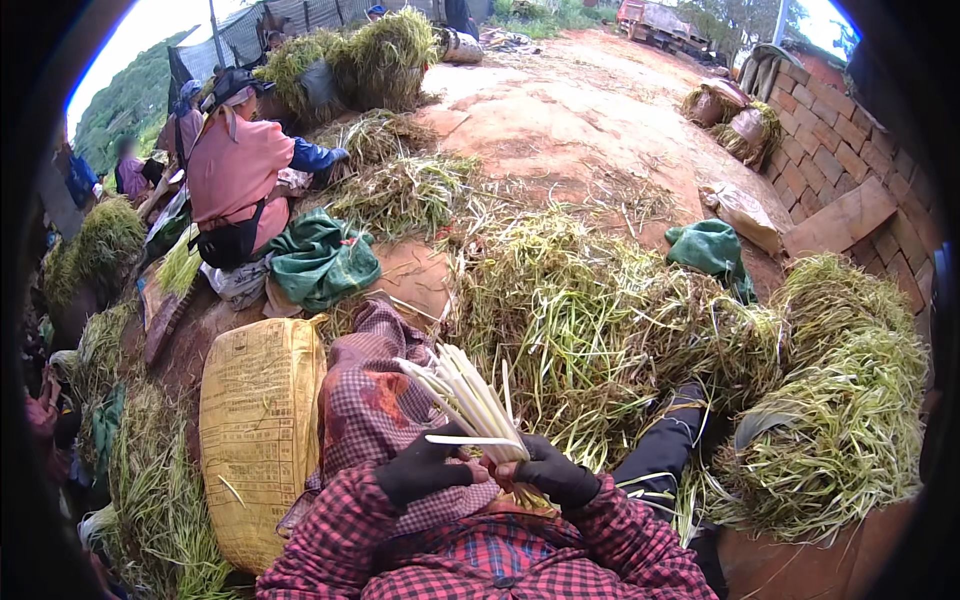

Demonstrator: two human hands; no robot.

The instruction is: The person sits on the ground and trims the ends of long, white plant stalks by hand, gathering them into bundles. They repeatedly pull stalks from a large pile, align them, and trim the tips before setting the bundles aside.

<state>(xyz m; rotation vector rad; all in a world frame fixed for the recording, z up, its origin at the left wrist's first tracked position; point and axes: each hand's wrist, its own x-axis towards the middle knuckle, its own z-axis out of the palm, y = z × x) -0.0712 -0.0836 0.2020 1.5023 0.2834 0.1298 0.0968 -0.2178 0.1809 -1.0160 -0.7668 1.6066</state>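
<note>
In front of my chest is a bundle of pale, whitish-green plant stalks point(480, 409), their upper ends fanned out. My right hand point(553, 471), in a dark fingerless glove, grips the bundle near its lower end. My left hand point(421, 471), gloved the same way, closes on it from the other side, thumb tip close to the right hand's fingers. One loose stalk point(469, 441) runs crosswise over the bundle by my left fingers. The bundle's lower tips are partly hidden behind the hands. Beneath lies a checked, stained cloth point(367, 375) over my lap.
A yellow printed sack point(259, 427) stands at my left. Ahead spreads a heap of cut green stalks point(570, 307); another pile point(840, 420) lies right. A co-worker in pink point(236, 176) sits ahead left beside a green sack point(322, 259). A brick stack point(840, 150) borders the right.
</note>
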